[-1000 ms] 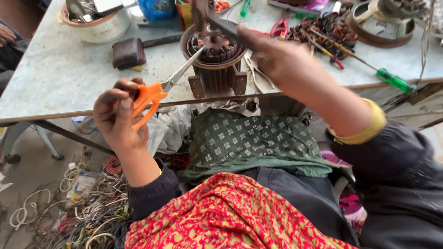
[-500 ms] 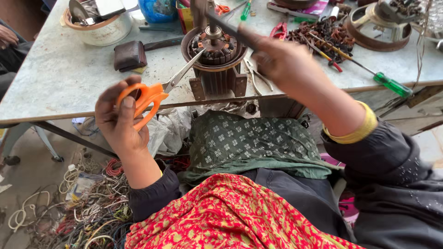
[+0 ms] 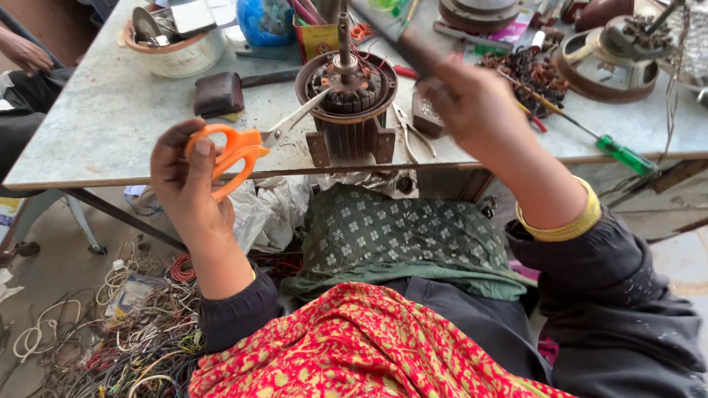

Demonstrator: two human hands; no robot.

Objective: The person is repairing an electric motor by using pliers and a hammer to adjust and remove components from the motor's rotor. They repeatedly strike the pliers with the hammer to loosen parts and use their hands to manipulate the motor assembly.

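The left hand [image 3: 188, 188] is clamped on orange scissors [image 3: 243, 147], tips at the motor's [image 3: 348, 103] windings; the right hand [image 3: 472, 103] grips a dark tool [image 3: 394, 40]. A slip could nick good wire.

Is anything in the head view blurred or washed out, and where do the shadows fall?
Head view: even daylight. The right hand and the dark tool it grips are motion-smeared. The left hand, orange scissors and motor stator are sharp. The table top shows no blown-out glare. Under the table lies in soft shadow.
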